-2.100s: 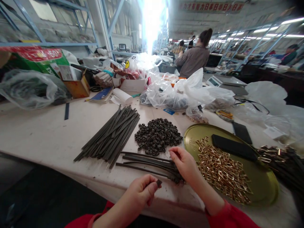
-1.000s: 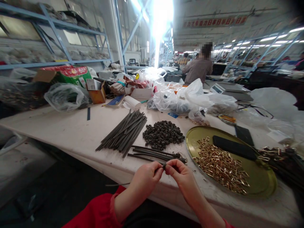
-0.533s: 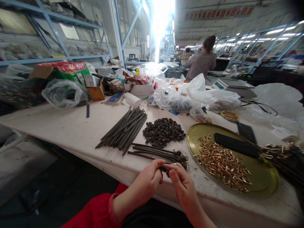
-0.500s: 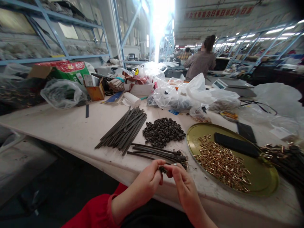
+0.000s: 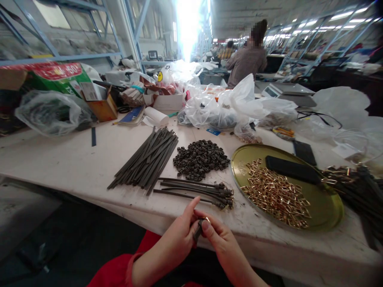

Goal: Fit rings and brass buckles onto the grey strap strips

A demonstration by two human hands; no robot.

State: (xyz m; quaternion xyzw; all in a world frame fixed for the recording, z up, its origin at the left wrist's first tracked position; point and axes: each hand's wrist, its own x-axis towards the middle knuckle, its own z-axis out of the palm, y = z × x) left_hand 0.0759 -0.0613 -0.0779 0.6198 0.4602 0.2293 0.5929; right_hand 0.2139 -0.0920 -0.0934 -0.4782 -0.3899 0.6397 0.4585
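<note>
My left hand [image 5: 181, 235] and my right hand [image 5: 220, 237] meet at the table's front edge, both closed on a dark strap [image 5: 197, 232] with a small gold buckle at its top. Just beyond them lie several dark straps with buckle ends [image 5: 194, 192]. Behind those is a heap of small dark loops [image 5: 200, 159], and to its left a pile of flat dark strips [image 5: 145, 161]. On the right, a round gold-green tray [image 5: 327, 211] holds many gold rectangular rings [image 5: 277, 195] and a black bar [image 5: 291, 169].
Clear plastic bags [image 5: 221, 109] line the table's back. An orange-brown box [image 5: 103, 107] and a bundled bag [image 5: 54, 113] stand at the back left. More dark straps [image 5: 359, 195] lie at the far right. A person [image 5: 247, 63] stands beyond the table.
The view has shifted slightly. My left thumb or finger now points up, and my right thumb presses on the strap, which shows more clearly below the buckle between my hands.
</note>
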